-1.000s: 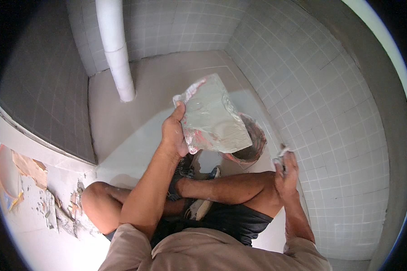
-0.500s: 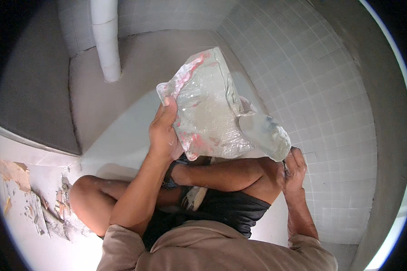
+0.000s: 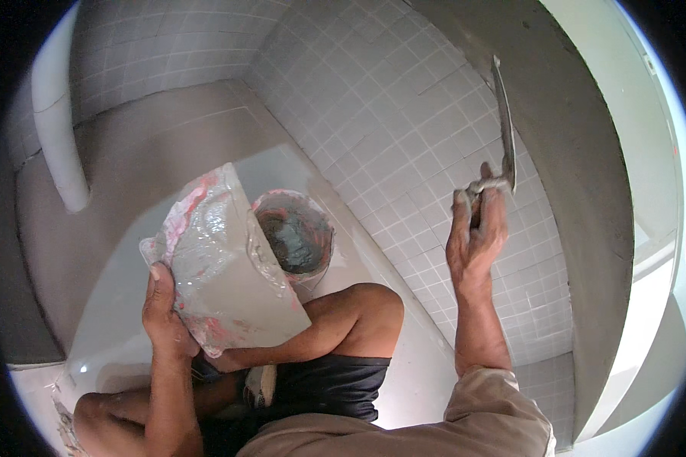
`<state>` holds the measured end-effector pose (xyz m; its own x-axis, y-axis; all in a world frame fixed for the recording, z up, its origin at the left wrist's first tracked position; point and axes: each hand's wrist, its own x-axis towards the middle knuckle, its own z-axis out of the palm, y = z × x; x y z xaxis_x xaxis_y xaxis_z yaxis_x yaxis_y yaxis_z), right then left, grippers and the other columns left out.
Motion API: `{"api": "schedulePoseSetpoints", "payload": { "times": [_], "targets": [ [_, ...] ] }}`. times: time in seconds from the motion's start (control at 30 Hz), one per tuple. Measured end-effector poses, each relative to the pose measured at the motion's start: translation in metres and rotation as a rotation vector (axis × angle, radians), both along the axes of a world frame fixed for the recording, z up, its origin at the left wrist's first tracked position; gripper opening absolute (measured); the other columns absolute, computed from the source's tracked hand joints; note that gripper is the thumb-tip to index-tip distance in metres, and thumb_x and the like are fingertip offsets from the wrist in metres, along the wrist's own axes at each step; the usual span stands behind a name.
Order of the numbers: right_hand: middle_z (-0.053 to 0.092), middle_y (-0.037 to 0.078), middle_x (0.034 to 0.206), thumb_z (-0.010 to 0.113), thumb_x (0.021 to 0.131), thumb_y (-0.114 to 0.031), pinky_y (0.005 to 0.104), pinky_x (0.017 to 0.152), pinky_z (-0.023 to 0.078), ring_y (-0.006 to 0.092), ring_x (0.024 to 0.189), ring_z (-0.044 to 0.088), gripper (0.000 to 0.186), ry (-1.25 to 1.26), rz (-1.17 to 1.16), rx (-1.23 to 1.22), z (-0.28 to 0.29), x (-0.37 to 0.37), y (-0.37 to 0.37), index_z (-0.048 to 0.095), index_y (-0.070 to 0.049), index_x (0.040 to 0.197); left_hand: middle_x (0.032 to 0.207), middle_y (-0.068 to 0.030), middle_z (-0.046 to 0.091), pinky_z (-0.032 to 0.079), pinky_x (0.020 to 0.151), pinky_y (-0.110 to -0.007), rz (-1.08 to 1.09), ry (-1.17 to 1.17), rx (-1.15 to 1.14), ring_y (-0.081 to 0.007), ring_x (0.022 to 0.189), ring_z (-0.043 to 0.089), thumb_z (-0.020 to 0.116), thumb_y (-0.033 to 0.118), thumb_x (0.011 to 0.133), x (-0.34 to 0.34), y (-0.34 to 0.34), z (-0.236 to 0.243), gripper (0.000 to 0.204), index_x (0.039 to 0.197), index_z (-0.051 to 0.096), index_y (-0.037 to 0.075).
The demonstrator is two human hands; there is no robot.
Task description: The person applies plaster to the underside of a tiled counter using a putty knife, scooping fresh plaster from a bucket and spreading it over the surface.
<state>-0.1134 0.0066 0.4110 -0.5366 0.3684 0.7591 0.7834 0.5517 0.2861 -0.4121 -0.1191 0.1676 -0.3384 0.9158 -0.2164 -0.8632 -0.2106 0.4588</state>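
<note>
My left hand (image 3: 166, 318) grips the near left edge of a mortar board (image 3: 232, 286), thumb on top. Wet grey plaster is smeared over the board, with pinkish crust along its left edge. My right hand (image 3: 476, 232) is raised at the right, fingers closed round the handle of a plastering trowel (image 3: 504, 126). Seen nearly edge-on, the blade lies along the border between the tiled wall (image 3: 389, 129) and a smooth grey plastered band (image 3: 587, 175). Whether the blade touches the band is hard to tell.
Just beyond the board a bucket (image 3: 329, 247) with grey mix inside stands on the floor, partly hidden by it. A white pipe (image 3: 57, 145) rises from the floor at the far left. My crossed legs (image 3: 358, 316) are below the board.
The trowel, which was by the board's right edge with plaster on it, has gone up to the wall in my right hand. The view has swung right, and the bucket now shows.
</note>
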Motion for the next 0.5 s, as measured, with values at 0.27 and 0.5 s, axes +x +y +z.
{"api": "schedulePoseSetpoints", "payload": {
  "times": [0.27,0.5],
  "targets": [
    [0.065,0.018,0.095,0.062,0.099,-0.018,0.0407,0.074,0.055,0.0232,0.083,0.065,0.041,0.008,-0.158,0.136,0.053,-0.010,0.027,0.059,0.003,0.135,0.147,-0.0157,0.050,0.039,0.112,-0.044,0.032,0.027,0.003,-0.0313,0.132,0.051,0.054,0.047,0.102,-0.009,0.002,-0.005,0.068,0.150,0.040,0.000],
    [0.069,0.017,0.093,0.060,0.099,-0.021,0.0385,0.076,0.053,0.0228,0.084,0.066,0.040,0.138,-0.216,0.007,0.077,0.008,0.037,0.062,0.003,0.132,0.147,-0.0155,0.050,0.039,0.112,-0.044,0.006,0.002,0.029,-0.0304,0.132,0.051,0.054,0.047,0.102,-0.007,0.005,-0.008,0.069,0.150,0.040,0.000]
  ]
}}
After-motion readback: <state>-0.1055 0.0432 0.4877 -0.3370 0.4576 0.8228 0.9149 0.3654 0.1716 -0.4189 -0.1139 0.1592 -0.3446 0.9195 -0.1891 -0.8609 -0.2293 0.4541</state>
